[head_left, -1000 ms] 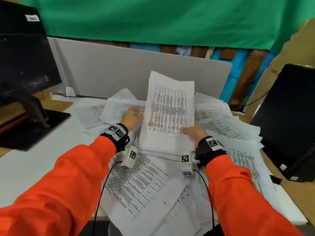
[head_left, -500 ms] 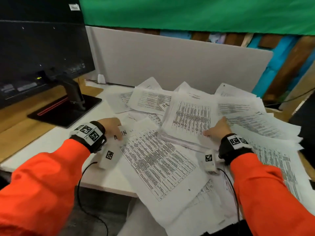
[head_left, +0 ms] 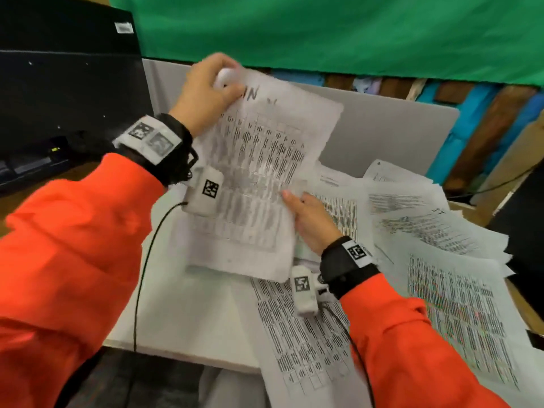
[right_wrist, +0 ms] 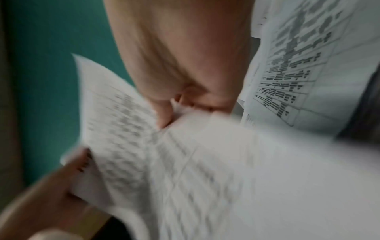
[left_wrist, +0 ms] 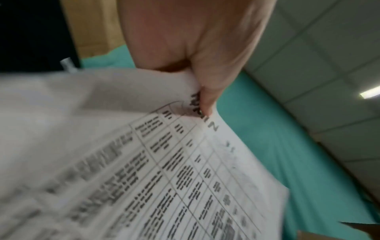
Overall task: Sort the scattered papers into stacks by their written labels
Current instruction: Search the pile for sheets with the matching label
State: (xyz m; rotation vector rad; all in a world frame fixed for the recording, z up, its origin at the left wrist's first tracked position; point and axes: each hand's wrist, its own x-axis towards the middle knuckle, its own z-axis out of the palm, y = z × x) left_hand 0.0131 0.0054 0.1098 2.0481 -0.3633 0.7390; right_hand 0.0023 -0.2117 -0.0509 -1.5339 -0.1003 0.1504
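Note:
I hold one printed table sheet point(head_left: 259, 178) up above the desk, tilted; its handwritten label ends in "IN", the rest covered by my thumb. My left hand point(head_left: 219, 83) pinches its top left corner, and the left wrist view shows the thumb point(left_wrist: 205, 97) pressed on the sheet point(left_wrist: 164, 162) beside the label. My right hand point(head_left: 297, 206) grips the sheet's right edge lower down; the right wrist view shows that hand point(right_wrist: 174, 104) closed on the blurred sheet point(right_wrist: 185, 162). More loose printed papers point(head_left: 459, 304) lie spread over the right half of the desk.
A dark monitor point(head_left: 64, 83) stands at the left and a grey partition point(head_left: 388, 131) runs along the back. A sheet marked "IT" point(head_left: 438, 213) lies in the right pile. Another dark screen point(head_left: 527, 231) stands at the right edge. White desk surface point(head_left: 191, 319) shows below the held sheet.
My left hand has lifted the sheet off the desk and raised it high. My right hand left the stack it rested on and took hold of the sheet's right edge.

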